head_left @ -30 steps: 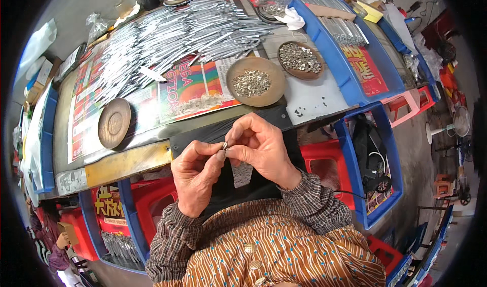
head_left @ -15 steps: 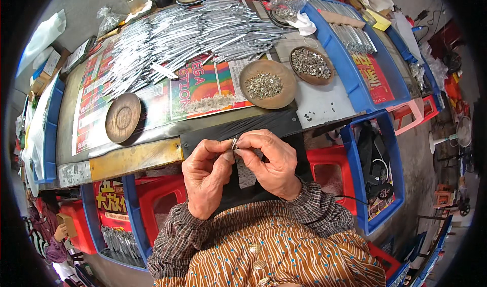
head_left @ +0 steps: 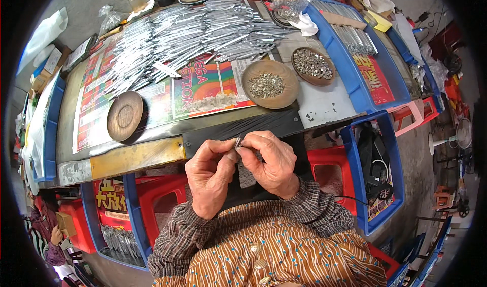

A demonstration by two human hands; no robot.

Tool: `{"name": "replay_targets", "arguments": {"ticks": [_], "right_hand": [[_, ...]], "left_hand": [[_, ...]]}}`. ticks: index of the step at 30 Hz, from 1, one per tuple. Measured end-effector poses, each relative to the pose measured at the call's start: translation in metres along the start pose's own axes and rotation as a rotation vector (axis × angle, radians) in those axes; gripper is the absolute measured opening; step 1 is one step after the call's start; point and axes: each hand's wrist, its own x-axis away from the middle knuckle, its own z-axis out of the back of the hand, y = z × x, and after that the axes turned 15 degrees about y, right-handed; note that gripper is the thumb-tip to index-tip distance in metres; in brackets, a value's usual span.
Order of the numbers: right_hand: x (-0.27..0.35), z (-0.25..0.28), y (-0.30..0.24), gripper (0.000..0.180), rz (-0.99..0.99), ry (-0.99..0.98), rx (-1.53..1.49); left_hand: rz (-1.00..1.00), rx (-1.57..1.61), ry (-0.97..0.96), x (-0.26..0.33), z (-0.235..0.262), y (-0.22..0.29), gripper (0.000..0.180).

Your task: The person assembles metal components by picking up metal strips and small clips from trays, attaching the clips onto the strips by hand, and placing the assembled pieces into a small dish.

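Desk space lay piled with silver strips, and just off the near edge the left hand and right hand pinched a small metal piece at the fingertips, where one slip of that narrow grip could have dropped it!

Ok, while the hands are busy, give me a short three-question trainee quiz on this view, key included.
1. True or false: the left hand and the right hand both have fingertips on the small metallic item.

2. Where is the big pile of silver strips?
A. On a red stool
B. Across the table
C. On the person's lap

3. Which sits nearer the blue tray on the tabletop's right: the paler wooden bowl or the darker dish of small metal pieces?

Key: 1. True. 2. B. 3. The darker dish.
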Motion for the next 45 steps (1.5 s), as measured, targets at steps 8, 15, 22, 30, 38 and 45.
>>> {"name": "replay_targets", "arguments": {"ticks": [8,15,22,30,38,45], "right_hand": [[-0.003,0.007,0.009,0.019,-0.088,-0.123,-0.042],[-0.008,0.017,-0.008,0.047,-0.432,-0.275,-0.206],[-0.024,0.019,0.009,0.044,-0.453,-0.203,-0.101],[-0.025,0.023,0.008,0.045,-0.470,-0.206,-0.047],[-0.018,0.015,0.014,0.035,-0.447,-0.124,-0.028],[-0.018,0.022,0.031,0.023,-0.393,-0.132,0.010]], "left_hand": [[0.010,-0.022,-0.005,0.000,0.002,0.000,0.013],[0.030,-0.021,-0.027,-0.001,0.003,-0.001,0.015],[-0.003,-0.083,-0.039,0.000,0.010,0.007,0.016],[-0.044,-0.150,-0.022,0.001,0.015,0.006,0.015],[-0.130,-0.289,-0.018,0.001,0.016,0.014,0.014],[-0.801,-0.998,-0.107,-0.018,0.035,0.036,0.031]]}}
